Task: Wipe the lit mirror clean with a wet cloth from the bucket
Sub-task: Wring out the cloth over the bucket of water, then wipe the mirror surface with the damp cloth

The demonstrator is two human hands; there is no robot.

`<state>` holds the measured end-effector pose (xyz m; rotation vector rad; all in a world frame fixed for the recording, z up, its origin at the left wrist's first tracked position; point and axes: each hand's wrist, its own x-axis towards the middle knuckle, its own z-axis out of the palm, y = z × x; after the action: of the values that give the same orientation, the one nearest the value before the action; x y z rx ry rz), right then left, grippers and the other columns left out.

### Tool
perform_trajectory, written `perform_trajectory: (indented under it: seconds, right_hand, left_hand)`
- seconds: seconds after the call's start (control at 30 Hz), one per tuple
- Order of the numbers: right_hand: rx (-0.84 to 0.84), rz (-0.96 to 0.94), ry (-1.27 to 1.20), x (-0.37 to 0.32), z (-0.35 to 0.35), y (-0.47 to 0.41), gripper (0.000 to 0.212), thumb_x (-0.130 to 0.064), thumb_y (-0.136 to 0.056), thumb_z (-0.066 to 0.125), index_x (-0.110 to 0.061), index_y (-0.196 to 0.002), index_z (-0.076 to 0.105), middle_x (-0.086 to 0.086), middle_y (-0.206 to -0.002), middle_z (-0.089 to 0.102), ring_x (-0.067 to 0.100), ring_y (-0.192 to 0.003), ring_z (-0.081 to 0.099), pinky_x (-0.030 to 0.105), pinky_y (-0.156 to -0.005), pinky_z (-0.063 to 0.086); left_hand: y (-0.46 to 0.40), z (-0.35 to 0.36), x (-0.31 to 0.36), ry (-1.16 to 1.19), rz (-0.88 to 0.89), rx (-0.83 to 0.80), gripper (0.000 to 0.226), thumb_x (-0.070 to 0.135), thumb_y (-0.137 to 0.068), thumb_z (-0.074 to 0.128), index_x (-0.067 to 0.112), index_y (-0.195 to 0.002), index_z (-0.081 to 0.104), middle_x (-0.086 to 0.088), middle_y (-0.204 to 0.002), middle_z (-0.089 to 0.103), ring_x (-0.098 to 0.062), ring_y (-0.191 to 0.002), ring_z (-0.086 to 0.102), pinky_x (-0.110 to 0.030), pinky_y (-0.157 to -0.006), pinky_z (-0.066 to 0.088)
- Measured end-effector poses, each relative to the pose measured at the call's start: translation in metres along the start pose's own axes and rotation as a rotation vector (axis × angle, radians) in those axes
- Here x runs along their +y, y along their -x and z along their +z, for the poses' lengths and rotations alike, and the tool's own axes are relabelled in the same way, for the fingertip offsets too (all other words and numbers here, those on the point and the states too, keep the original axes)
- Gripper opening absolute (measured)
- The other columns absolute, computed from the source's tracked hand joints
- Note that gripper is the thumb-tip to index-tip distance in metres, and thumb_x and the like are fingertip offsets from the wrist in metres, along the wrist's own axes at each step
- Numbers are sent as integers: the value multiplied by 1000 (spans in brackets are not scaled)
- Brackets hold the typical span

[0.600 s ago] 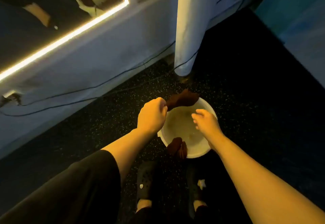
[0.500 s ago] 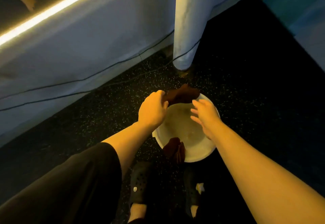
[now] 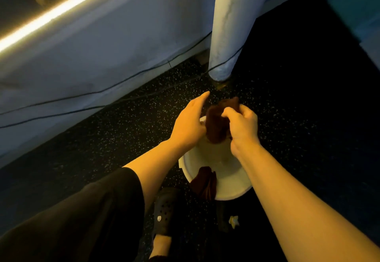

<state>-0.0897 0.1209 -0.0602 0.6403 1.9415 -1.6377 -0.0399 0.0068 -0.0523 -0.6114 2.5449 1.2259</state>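
The brown cloth (image 3: 218, 124) has been lifted off the far rim of the white bucket (image 3: 232, 187) and is now held over the bucket's mouth, just below the centre of the frame. Half a second ago it was pinched by the left hand (image 3: 190, 125) alone while the right hand (image 3: 241, 125) hovered spread above the water; now the right hand is clenched around the cloth's upper part, and the left hand lies against the cloth's left side with its fingers stretched out rather than curled (whether the thumb is hooked behind the fabric cannot be told). The grip has thus been passed from left to right, which suggests that the cloth is about to be wrung out or bunched before it is carried away. A second brown cloth (image 3: 204, 181) is draped over the near rim of the bucket, at the lower centre. Only the glowing edge strip of the mirror (image 3: 61, 8) is seen, at the upper left, so no wiping has begun; the cloth is judged to be at the wetting-and-squeezing stage, with the mirror well apart from it.
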Motion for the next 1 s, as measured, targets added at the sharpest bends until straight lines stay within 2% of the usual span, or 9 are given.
perform_trajectory:
  seconds: [0.13, 0.23, 0.43, 0.53, 0.6, 0.67, 0.73, 0.87, 1.0]
  right_hand:
    - [-382, -185, -2, -113, -21, 79, 19, 3, -75, 62, -14, -76, 55, 10, -73, 60, 23, -70, 60, 32, -61, 51]
    - [-623, -265, 22, -196, -32, 128, 22, 1, -67, 64, -9, -86, 62, 8, -74, 66, 16, -68, 64, 25, -59, 53]
    - [-627, -420, 118, -356, -28, 265, 27, -5, -83, 73, -5, -109, 67, 13, -99, 72, 28, -93, 68, 35, -75, 59]
    - [-333, -570, 236, -396, -17, 328, 47, -32, -85, 76, -15, -124, 56, 5, -115, 62, 22, -102, 61, 38, -88, 56]
    - [-259, -627, 185, -419, -12, 370, 33, -35, -93, 67, -15, -118, 58, 3, -107, 64, 15, -92, 60, 28, -78, 53]
    - [-491, -505, 96, -446, -5, 412, 21, -38, -101, 52, -20, -109, 56, -4, -95, 60, 8, -82, 54, 25, -70, 46]
    - [-748, -262, -61, -476, 1, 449, 32, -49, -100, 46, -20, -106, 58, 2, -96, 61, 16, -85, 58, 34, -69, 50]
    - [-908, -78, -438, -519, 23, 482, 62, -62, -90, 50, -7, -113, 66, 18, -105, 69, 36, -107, 63, 53, -89, 51]
    - [-940, -147, -638, -541, 60, 506, 46, -48, -94, 48, -7, -95, 68, 14, -81, 68, 30, -85, 66, 45, -85, 51]
  left_hand:
    - [38, -98, 75, 341, 53, -142, 91, -2, -68, 73, 27, -147, 38, -6, -143, 47, -20, -129, 50, -37, -106, 45]
    - [70, -172, 130, 460, 10, -287, 68, -10, -67, 80, 9, -127, 56, -16, -120, 65, -27, -110, 64, -37, -94, 55]
    - [178, -313, 258, 766, 48, -83, 40, 11, -86, 69, 8, -124, 59, -16, -116, 68, -27, -108, 66, -33, -90, 56]
    - [216, -364, 303, 589, 81, 231, 29, -1, -88, 63, 6, -115, 56, -23, -112, 62, -35, -107, 63, -46, -94, 54]
    - [233, -397, 331, 390, 123, 368, 27, 1, -87, 63, 11, -112, 57, -17, -107, 62, -30, -102, 62, -45, -93, 54]
    - [249, -430, 357, 189, 190, 503, 23, 7, -89, 64, 14, -110, 60, -6, -103, 64, -22, -101, 61, -35, -92, 53]
    - [264, -461, 383, 64, 272, 580, 20, 15, -90, 66, 16, -109, 63, -2, -100, 65, -17, -97, 62, -34, -91, 52]
    - [298, -517, 416, 54, 317, 291, 28, 35, -97, 57, 21, -120, 65, -1, -108, 68, -15, -101, 65, -30, -91, 54]
    - [327, -572, 419, 5, 457, 231, 30, 31, -101, 50, 14, -120, 68, -9, -114, 68, -20, -107, 65, -34, -95, 54]
